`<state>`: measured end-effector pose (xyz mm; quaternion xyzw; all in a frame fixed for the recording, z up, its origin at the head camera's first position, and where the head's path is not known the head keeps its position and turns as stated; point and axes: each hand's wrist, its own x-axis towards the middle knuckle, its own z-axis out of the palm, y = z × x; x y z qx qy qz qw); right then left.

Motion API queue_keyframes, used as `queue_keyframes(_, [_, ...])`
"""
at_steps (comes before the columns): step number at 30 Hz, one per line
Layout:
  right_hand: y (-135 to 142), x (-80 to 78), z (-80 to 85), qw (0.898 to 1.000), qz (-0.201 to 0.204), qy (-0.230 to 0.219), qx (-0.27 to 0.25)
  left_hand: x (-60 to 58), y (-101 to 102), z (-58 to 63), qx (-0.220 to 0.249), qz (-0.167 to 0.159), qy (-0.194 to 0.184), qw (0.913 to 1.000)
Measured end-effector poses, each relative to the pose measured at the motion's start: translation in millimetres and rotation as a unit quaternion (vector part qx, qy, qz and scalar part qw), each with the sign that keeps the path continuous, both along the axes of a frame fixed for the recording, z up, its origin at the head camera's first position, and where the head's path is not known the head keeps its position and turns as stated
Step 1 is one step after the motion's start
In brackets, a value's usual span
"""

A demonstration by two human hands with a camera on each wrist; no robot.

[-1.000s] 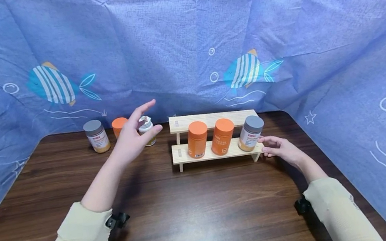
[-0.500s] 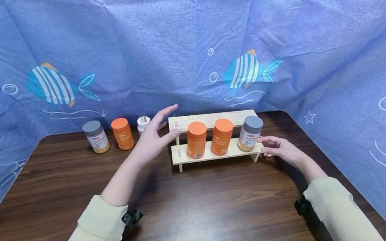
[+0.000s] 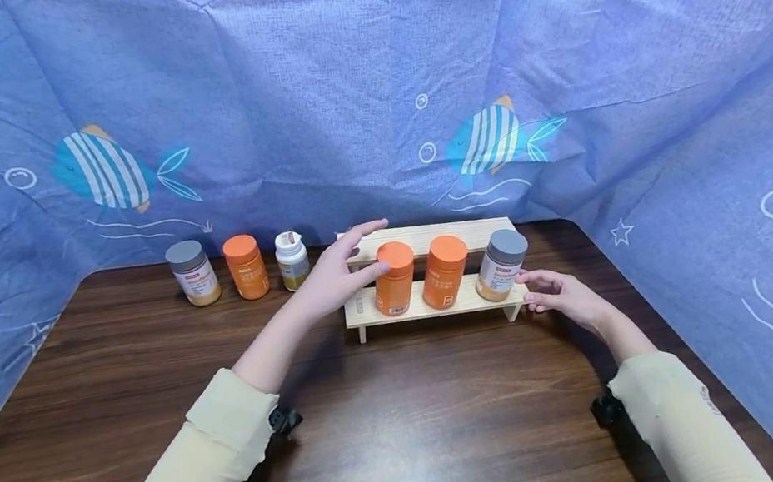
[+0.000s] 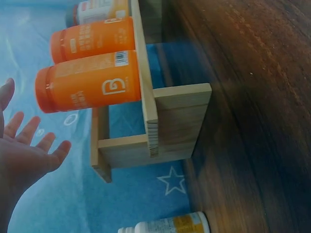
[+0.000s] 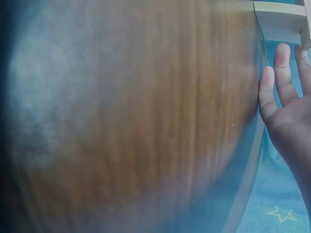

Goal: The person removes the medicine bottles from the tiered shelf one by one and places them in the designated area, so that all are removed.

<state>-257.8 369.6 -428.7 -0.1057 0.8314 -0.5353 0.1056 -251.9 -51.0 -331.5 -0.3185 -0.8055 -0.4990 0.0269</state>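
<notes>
My left hand reaches over the left end of a two-tier wooden shelf, its fingers spread and holding nothing. In the head view its thumb overlaps the lid of the left orange jar; the left wrist view shows the fingers spread below that jar's lid. Beside it on the lower tier stand a second orange jar and a grey-lidded jar. My right hand holds the right end of the lower tier between thumb and fingers, close beside the grey-lidded jar. In the right wrist view the thumb is hidden.
On the dark wooden table, left of the shelf, stand another grey-lidded jar, an orange jar and a small white bottle. A blue fish-print cloth hangs behind and at both sides.
My left hand has moved right, from in front of the white bottle to the shelf's left orange jar, uncovering the bottle. The right hand and the jars have stayed in place.
</notes>
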Motion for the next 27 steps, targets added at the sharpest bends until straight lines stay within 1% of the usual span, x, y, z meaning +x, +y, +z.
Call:
queue_keyframes(1, [-0.1, 0.3, 0.2, 1.0, 0.0, 0.001, -0.001, -4.8, 1.3, -4.4, -0.004, -0.003, 0.001, 1.0])
queue_keyframes(6, [-0.1, 0.2, 0.1, 1.0, 0.002, 0.001, -0.002, -11.6, 7.1, -6.8, -0.025, -0.021, -0.018, 0.9993])
queue_keyframes(11, [0.1, -0.6, -0.5, 1.0, 0.0, -0.004, 0.0, -17.0, 10.7, -8.2, -0.038, -0.046, -0.02, 0.998])
queue_keyframes(16, [0.8, -1.1, -1.6, 1.0, -0.001, -0.002, 0.0, -20.6, 10.6, -5.8, -0.048, -0.074, -0.026, 0.9958])
queue_keyframes(21, [0.9, -1.6, -2.0, 1.0, -0.004, 0.0, 0.003, -24.8, 7.3, -3.4, -0.065, -0.089, -0.039, 0.9931])
queue_keyframes(24, [0.4, -1.3, -1.7, 1.0, -0.006, -0.006, 0.002, -26.6, 5.2, -2.1, -0.07, -0.096, -0.055, 0.9914])
queue_keyframes(27, [-0.7, -0.8, -0.2, 1.0, -0.005, -0.014, 0.001, -28.4, 3.3, -1.2, -0.07, -0.102, -0.055, 0.9908])
